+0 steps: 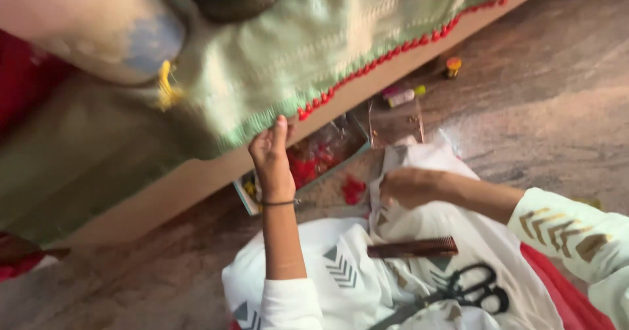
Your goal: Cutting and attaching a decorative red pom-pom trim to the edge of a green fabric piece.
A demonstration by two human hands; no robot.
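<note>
Pinching the red-fringed hem of the pale green woven cloth (314, 48) that hangs over the bed edge, the left hand (272, 163) has its fingers clenched on it. The right hand (409, 187) grips white fabric (419, 163) on the lap, beside a brown comb (413, 247) and black scissors (468, 289).

Green cloth (314, 48) woven, matt; comb (413, 247) brown plastic; scissors (468, 289) glossy black handles; floor (544, 107) smooth stone.
</note>
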